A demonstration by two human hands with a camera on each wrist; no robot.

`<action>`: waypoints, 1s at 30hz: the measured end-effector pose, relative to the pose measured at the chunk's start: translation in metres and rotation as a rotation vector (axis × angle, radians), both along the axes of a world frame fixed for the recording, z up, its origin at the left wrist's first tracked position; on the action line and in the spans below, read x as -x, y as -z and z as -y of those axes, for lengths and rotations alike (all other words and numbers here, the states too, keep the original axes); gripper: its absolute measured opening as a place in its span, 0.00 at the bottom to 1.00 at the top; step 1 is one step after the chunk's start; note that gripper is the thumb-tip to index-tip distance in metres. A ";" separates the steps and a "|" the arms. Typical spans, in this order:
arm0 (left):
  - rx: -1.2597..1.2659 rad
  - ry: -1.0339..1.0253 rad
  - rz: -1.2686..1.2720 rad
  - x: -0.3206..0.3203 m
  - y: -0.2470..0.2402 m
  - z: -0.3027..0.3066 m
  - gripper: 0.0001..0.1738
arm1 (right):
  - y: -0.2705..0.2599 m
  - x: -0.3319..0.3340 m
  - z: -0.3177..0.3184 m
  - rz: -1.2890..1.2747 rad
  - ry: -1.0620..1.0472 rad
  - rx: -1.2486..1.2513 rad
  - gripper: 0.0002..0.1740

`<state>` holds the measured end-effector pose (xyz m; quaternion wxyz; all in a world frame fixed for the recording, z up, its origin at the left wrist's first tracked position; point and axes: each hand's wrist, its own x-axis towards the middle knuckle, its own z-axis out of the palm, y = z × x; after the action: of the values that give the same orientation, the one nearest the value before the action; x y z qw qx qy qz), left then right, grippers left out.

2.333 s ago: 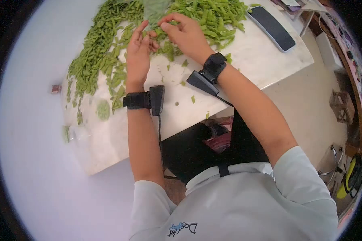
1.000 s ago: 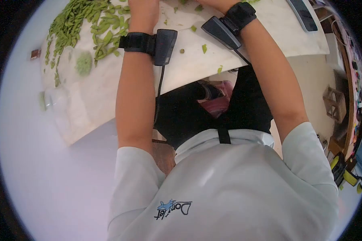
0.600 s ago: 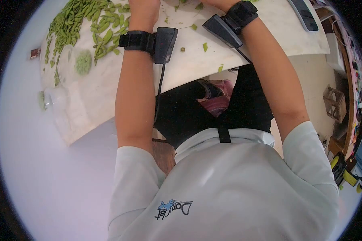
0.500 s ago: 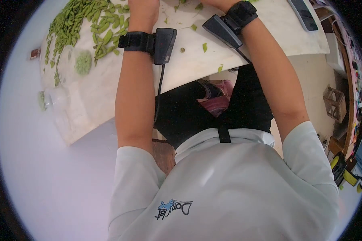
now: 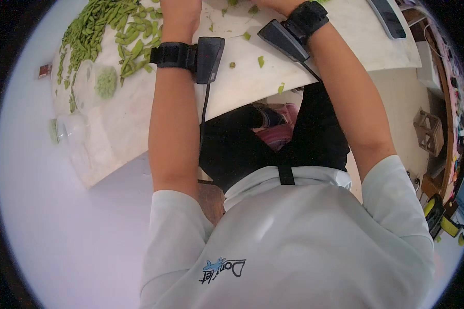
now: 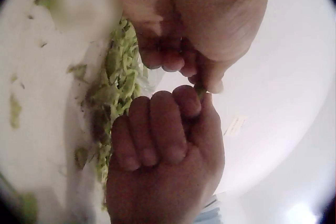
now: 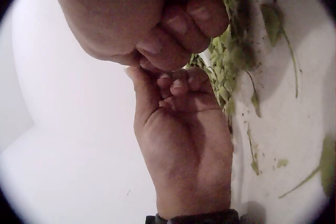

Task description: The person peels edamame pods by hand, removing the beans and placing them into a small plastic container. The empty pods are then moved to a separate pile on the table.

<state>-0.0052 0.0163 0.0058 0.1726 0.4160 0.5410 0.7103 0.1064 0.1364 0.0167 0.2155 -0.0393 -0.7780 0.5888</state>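
Observation:
At the top edge of the head view, my left hand [image 5: 181, 14] and right hand [image 5: 277, 4] are cut off. In the left wrist view, the left hand [image 6: 199, 14] and right hand [image 6: 165, 150] meet thumb to thumb, pinching a small green piece [image 6: 201, 91] between their fingertips. The right hand's other fingers are curled into its palm. From the right wrist, the right hand [image 7: 131, 19] covers the pinch, above the left hand [image 7: 181, 140] with its bent fingers. Green pods [image 5: 90, 33] lie heaped left of the hands.
On the white table [image 5: 123, 123] lie loose leaf bits [image 5: 261, 62] and a small round thing [image 5: 232, 65]. A phone [image 5: 388, 19] lies at the right. Clear containers, one with green contents [image 5: 106, 82], stand at the left, near the table's edge.
Since the earliest frame the head view has tilted down, leaving most of both hands outside its top edge. Over the last half second the arms have barely shifted.

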 end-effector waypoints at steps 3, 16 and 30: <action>-0.003 -0.039 -0.033 -0.006 -0.006 0.000 0.15 | 0.002 0.003 0.002 -0.008 0.041 -0.016 0.24; 0.058 0.003 -0.025 -0.007 -0.004 -0.001 0.17 | 0.003 0.005 0.003 -0.116 0.051 -0.034 0.24; 0.068 -0.032 -0.055 -0.008 -0.001 -0.002 0.19 | 0.001 0.000 0.004 -0.117 0.151 -0.092 0.23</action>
<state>0.0030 0.0185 0.0069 0.1602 0.4207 0.5759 0.6824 0.1061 0.1323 0.0158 0.3059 -0.0534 -0.7850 0.5360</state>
